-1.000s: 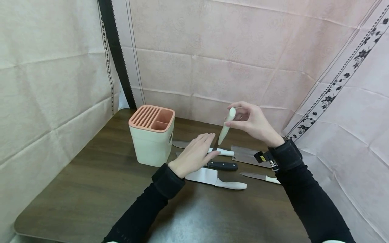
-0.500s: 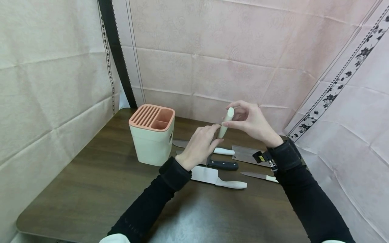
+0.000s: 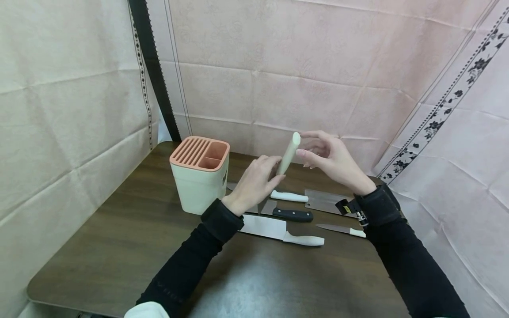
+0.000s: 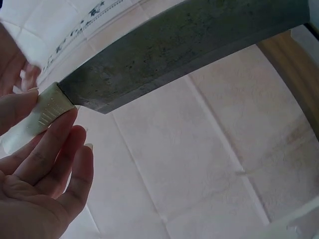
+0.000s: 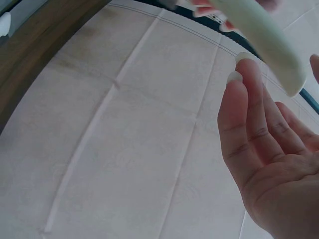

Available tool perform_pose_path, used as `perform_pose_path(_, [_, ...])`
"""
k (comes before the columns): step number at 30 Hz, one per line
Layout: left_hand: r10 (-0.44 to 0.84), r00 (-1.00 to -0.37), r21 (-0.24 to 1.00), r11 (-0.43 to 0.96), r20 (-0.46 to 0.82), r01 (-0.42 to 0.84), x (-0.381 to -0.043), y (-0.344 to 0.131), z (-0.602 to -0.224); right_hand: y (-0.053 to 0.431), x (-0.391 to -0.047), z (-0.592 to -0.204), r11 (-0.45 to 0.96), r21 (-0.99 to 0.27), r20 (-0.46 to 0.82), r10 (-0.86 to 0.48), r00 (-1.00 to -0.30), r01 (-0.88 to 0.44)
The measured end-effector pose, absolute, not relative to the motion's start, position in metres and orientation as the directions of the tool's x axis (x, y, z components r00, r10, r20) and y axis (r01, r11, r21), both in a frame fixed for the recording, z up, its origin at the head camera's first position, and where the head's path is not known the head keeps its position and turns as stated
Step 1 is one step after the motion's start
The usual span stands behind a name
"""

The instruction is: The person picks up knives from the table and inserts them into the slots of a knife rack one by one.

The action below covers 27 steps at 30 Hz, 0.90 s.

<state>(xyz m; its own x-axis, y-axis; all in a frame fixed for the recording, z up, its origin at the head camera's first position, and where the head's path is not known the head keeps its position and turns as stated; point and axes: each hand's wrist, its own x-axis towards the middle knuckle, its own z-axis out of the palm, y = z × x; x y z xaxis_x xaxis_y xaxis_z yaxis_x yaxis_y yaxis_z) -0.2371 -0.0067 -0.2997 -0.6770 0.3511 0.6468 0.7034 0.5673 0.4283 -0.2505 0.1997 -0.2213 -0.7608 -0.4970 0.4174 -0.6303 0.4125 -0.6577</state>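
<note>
My left hand (image 3: 254, 183) pinches a kitchen knife (image 3: 289, 153) by its pale green handle, thumb on one side and fingers on the other. The handle's free end tilts up to the right. In the left wrist view the knife's broad, dark, stained blade (image 4: 174, 45) stretches to the upper right. My right hand (image 3: 336, 161) hovers just right of the handle, its fingers loosely bent. In the right wrist view, the right fingers (image 5: 237, 114) are spread apart close beside the handle's end, holding nothing. Below the hands, a white-handled knife (image 3: 290, 196) and a black-handled knife (image 3: 293, 215) lie on the table.
A pale green knife block (image 3: 199, 194) with an orange slotted top stands left of the hands. A white-handled cleaver (image 3: 304, 240) lies at the front of the group. A small paring knife (image 3: 338, 228) and a wide metal blade (image 3: 326, 202) lie to the right. Cloth hangs behind.
The left hand has moved up to the handle and taken hold of it. The right hand has let go. The knife has shifted slightly left and up.
</note>
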Motion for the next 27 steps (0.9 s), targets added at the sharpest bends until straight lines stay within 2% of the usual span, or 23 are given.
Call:
perform_pose_path(7, [0.305, -0.681, 0.491, 0.508, 0.665, 0.707, -0.240, -0.025, -0.289, 0.202, -0.234, -0.218, 0.478, -0.651, 0.378, -0.470, -0.798, -0.590])
perform_pose_path(15, [0.280, -0.692, 0.506, 0.512, 0.665, 0.694, -0.243, -0.039, -0.280, 0.217, -0.251, -0.238, 0.487, -0.650, 0.350, -0.490, -0.799, -0.583])
perform_pose_path(27, [0.276, -0.678, 0.504, 0.495, 0.682, 0.708, -0.248, -0.055, -0.265, 0.223, -0.256, -0.248, 0.496, -0.638, 0.346, -0.499, -0.795, -0.589])
